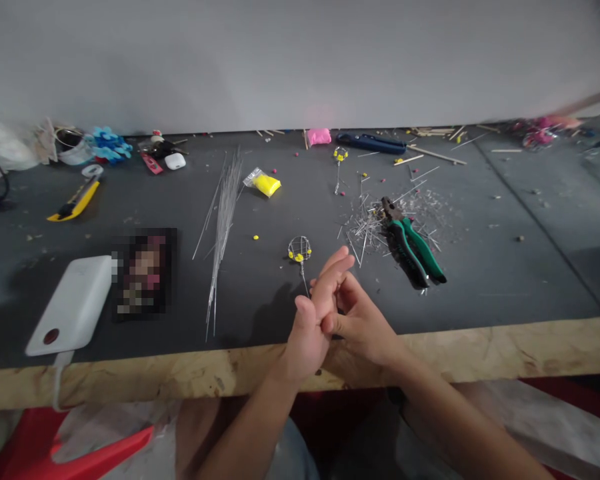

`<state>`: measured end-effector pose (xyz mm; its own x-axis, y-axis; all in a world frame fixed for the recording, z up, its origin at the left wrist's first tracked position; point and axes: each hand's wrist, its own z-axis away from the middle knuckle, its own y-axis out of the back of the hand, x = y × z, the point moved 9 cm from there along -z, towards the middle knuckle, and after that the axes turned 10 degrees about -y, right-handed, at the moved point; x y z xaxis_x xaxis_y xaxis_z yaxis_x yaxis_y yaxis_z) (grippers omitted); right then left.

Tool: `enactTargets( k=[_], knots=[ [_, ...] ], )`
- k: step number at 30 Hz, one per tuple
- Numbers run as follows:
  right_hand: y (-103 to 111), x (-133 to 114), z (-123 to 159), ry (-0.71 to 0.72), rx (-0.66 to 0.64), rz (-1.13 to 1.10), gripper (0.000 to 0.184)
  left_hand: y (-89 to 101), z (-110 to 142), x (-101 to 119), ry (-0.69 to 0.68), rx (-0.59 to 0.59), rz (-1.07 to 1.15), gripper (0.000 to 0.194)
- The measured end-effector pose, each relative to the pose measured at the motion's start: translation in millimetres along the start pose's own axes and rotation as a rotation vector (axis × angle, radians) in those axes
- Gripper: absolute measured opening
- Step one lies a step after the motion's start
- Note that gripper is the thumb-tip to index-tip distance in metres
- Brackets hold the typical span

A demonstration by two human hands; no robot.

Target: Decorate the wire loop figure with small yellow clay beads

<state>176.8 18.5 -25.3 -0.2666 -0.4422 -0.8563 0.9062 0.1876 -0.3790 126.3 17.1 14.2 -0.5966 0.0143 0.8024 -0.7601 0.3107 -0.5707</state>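
Observation:
Over the front edge of the table, my left hand (310, 337) is raised with its thumb up and its fingers stretched forward. My right hand (367, 327) presses against it, thumb and fingers curled in at the left fingers and palm. Anything between the two hands is hidden. Just beyond them lies a small wire piece (300, 251) with a round cage head, yellow beads and a twisted stem. Pliers (413, 243) with green and black handles rest to the right, beside a heap of cut wire bits (367, 223).
Left of the hands lies a bundle of long wires (225, 213), near a yellow clay packet (264, 183). A second beaded wire piece (339, 167), pink packet (319, 137) and dark blue tool (370, 143) lie behind. Leftward are a white power bank (73, 303) and yellow cutter (77, 200).

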Motion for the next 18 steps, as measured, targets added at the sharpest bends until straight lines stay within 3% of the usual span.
enactTargets(
  k=[9,18],
  knots=[
    [-5.6,-1.5,0.6,0.003,-0.004,-0.082,0.048,-2.6,0.5,-0.3,0.019,0.084,0.2,0.072],
    [-3.9,-3.2,-2.5,0.047,-0.014,-0.04,0.043,-0.8,-1.6,-2.5,0.039,0.151,0.261,0.074]
  ],
)
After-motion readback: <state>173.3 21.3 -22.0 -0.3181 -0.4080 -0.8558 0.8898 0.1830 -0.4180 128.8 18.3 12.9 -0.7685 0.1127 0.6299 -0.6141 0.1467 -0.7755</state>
